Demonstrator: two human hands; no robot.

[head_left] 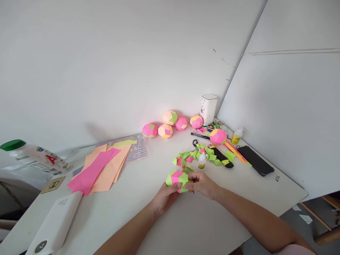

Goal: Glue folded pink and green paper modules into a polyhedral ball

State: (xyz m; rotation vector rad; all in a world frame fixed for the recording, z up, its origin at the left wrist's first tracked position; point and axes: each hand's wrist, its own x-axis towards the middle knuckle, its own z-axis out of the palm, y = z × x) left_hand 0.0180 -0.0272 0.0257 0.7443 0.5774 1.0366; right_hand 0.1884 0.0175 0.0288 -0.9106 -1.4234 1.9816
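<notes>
Held one ball (176,177) above the table (143,209), gripped in the left hand (166,196) and pinched at its right side by the right hand (202,184). Counted six more balls (181,123) farther back. Saw two glue bottles (202,164), the nearer just beyond the held ball; also one cup (208,109), one phone (255,161), one pen (199,135), one power bank (57,221). Could not count the overlapping scraps (189,159).

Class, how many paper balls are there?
7: held ball between left hand and right hand; in a cluster, leftmost ball, lower peach ball, upper peach ball, rightmost ball; sixth ball by white container; seventh ball beside farther small bottle.
</notes>
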